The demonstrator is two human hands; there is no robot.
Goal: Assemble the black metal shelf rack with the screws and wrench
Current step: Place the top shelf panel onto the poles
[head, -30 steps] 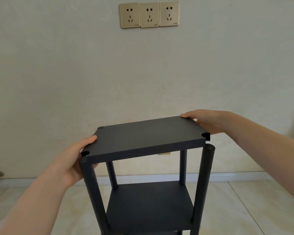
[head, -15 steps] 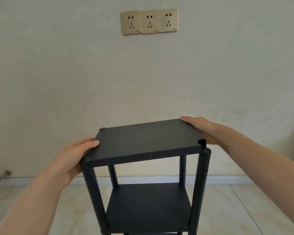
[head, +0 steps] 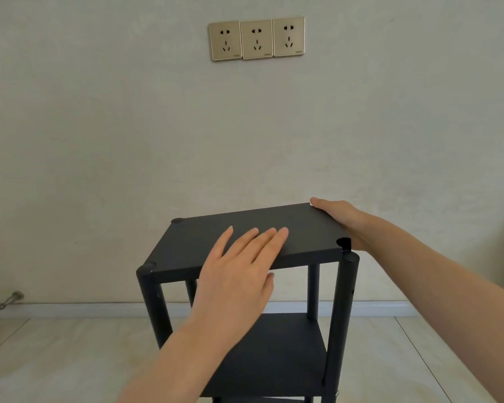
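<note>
The black metal shelf rack stands on the floor in front of me. Its top shelf panel (head: 297,228) lies flat on four round posts, such as the near right post (head: 340,315) and the near left post (head: 153,303). A lower shelf (head: 288,353) sits below. My left hand (head: 239,274) lies flat on the top panel near its front edge, fingers straight and together. My right hand (head: 339,218) rests along the panel's right edge by the far corner, its fingers hidden under the edge. No screws or wrench are in sight.
A pale wall with three gold sockets (head: 256,39) rises behind the rack. A white skirting board (head: 70,309) runs along the tiled floor (head: 56,359). A metal door stop (head: 10,300) sticks out at the lower left.
The top panel has dropped level onto the posts. My left hand left the panel's near left corner and now lies flat on top. My right hand stays at the right edge.
</note>
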